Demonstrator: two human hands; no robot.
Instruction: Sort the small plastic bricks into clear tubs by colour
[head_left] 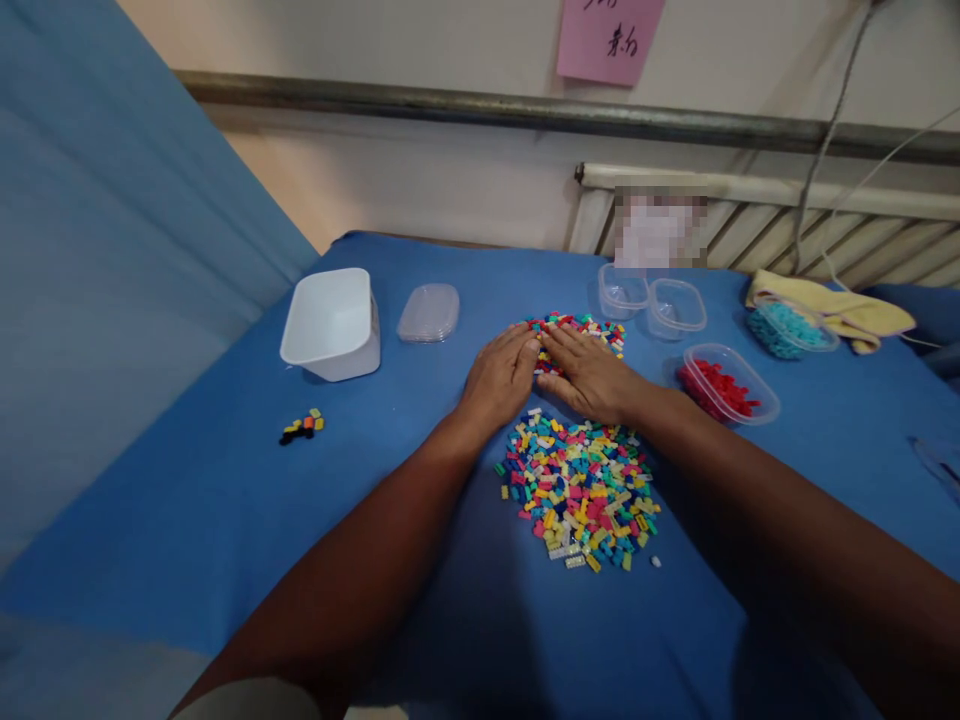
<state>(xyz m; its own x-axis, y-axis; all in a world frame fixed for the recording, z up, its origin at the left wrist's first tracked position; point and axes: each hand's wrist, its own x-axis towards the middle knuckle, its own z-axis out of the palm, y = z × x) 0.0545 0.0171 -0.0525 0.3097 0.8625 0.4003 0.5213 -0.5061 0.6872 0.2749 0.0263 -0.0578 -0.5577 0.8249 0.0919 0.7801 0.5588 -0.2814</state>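
Observation:
Two heaps of small coloured building bricks lie on a blue cloth. Both my hands rest at the far heap of bricks (611,335), and partly cover it. My left hand (501,377) lies along its left side, fingers stretched forward. Across its near right part lies my right hand (589,372), palm down with the fingers extended. The hands almost meet at the fingertips and thumbs. Closer to me, between my forearms, spreads the near heap of bricks (581,485). Neither hand grips anything that I can see.
A white tub (330,325) and stacked clear lids (429,312) stand left, with a few bricks (302,426) nearer. On the right are clear containers (676,308), a box of red pieces (724,385), a box of turquoise pieces (784,330) and a yellow cloth (844,305).

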